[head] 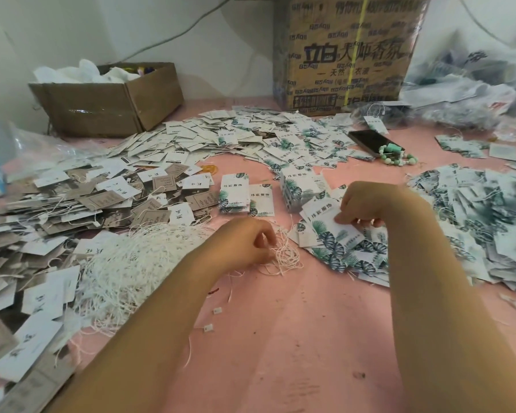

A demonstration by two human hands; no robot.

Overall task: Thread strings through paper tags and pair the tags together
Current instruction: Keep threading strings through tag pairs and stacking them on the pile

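My left hand [251,242] reaches into a small tangle of white strings [286,254] on the pink table, its fingers curled and pinching a strand. My right hand [361,207] pinches a white paper tag with green leaf print [328,225] at its top edge, over a loose heap of the same tags [349,254]. A big pile of white strings [131,263] lies to the left of my left arm. Two neat stacks of leaf tags [234,192] stand beyond my hands.
Grey and white tags [72,204] cover the left side. Leaf tags spread across the back [251,135] and the right [474,216]. A phone [373,141] and a green bead bracelet [396,156] lie at the back right. Two cardboard boxes [111,99] [346,55] stand against the wall.
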